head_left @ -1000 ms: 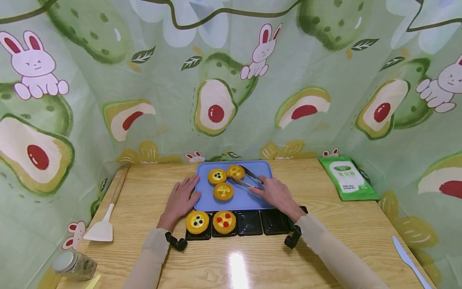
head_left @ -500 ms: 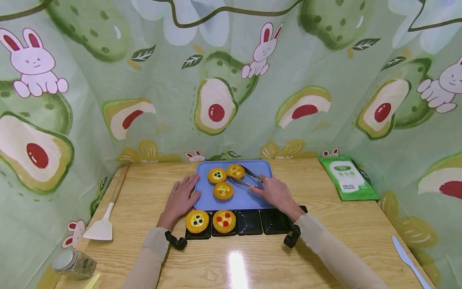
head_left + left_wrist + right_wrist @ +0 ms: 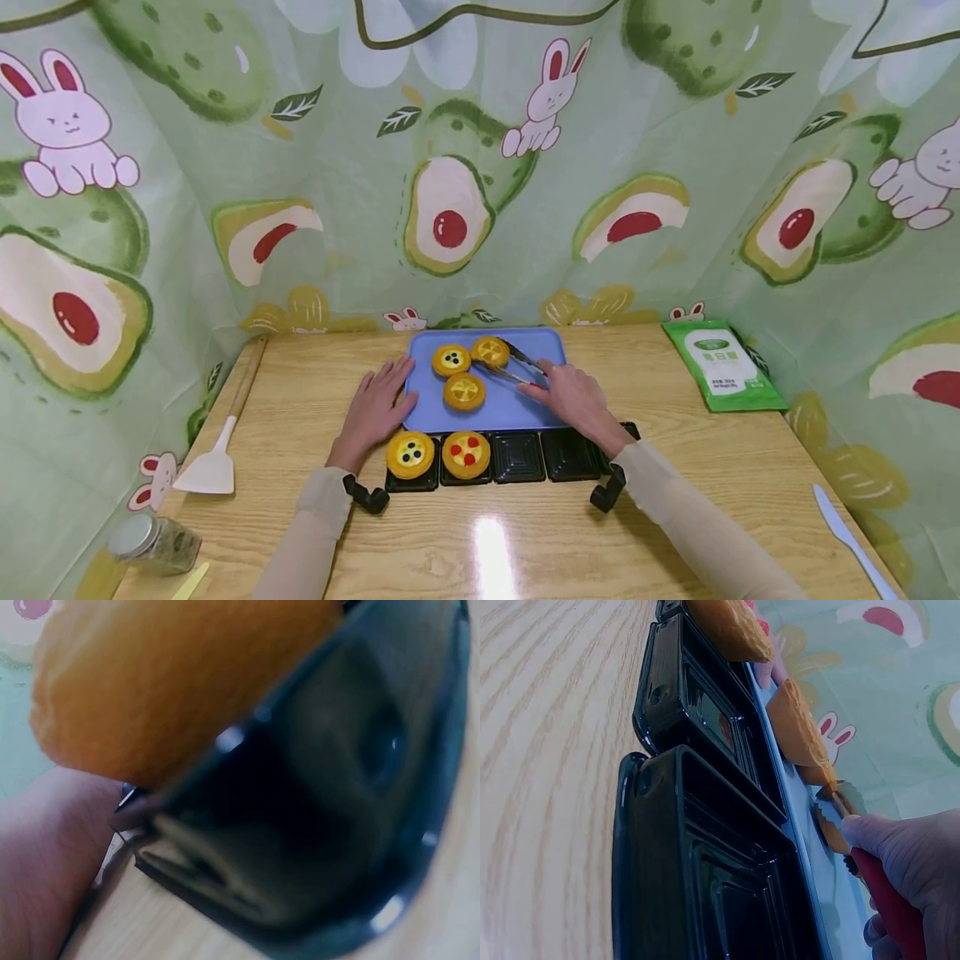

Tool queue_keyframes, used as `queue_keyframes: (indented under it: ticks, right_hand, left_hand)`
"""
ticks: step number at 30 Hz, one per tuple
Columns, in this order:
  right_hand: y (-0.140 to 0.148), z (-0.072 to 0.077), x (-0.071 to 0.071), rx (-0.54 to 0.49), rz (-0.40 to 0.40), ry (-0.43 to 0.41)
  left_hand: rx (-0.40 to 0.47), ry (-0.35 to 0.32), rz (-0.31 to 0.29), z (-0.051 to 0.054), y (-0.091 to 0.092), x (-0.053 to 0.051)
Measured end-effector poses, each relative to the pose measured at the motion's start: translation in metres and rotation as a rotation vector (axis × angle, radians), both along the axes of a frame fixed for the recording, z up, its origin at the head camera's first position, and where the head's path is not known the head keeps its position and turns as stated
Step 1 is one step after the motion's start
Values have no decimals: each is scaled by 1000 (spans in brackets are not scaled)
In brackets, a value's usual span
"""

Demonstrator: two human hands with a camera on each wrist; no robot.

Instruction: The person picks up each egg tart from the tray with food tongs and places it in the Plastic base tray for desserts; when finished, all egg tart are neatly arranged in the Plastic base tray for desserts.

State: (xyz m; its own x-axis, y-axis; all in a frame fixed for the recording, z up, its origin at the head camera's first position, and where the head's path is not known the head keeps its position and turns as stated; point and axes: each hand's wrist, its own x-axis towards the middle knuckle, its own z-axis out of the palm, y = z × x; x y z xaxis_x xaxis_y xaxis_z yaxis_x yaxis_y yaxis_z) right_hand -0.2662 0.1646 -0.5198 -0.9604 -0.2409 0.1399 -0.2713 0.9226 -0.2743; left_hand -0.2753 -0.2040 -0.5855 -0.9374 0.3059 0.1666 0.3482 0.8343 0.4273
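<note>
A blue tray (image 3: 517, 412) bears three tarts. My right hand (image 3: 576, 402) grips metal tongs (image 3: 504, 374) with a red handle (image 3: 889, 900). The tongs' spread tips stand on either side of the back tart (image 3: 491, 351), topped with yellow pieces. A similar tart (image 3: 464, 392) lies in front, and a tart with dark blue berries (image 3: 451, 361) lies to the left. My left hand (image 3: 377, 408) rests with extended fingers at the tray's left edge. Near its wrist, a blueberry tart (image 3: 410, 455) sits in a black plastic container (image 3: 300, 817).
A red-topped tart (image 3: 466, 455) sits in another black container. Further black containers (image 3: 518, 458) continue rightward along the tray's front. A white spatula (image 3: 207, 472) and a lidded jar (image 3: 156, 544) stand left; a green packet (image 3: 723, 367) and a light-blue knife (image 3: 852, 537) lie right.
The head view tips slightly upward between the frames, so the table scene shifts a little. Both hands, the tongs and the tarts keep their places relative to one another.
</note>
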Motion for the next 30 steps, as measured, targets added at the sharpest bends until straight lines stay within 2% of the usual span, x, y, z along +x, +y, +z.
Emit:
queue_keyframes:
  ticks: [7,16,24,30]
  right_hand:
    - [4,2,2,3,-5,-10]
    - [8,11,12,2,-23,-35]
    - [18,18,32,-41,-6,-10]
    - [27,22,49,-27,15,44]
  left_hand:
    - [5,-4,-4,2,1,0]
    - [10,2,-3,1,1,0]
    - [4,-1,-2,0,1,0]
    - [4,-2,-2,1,1,0]
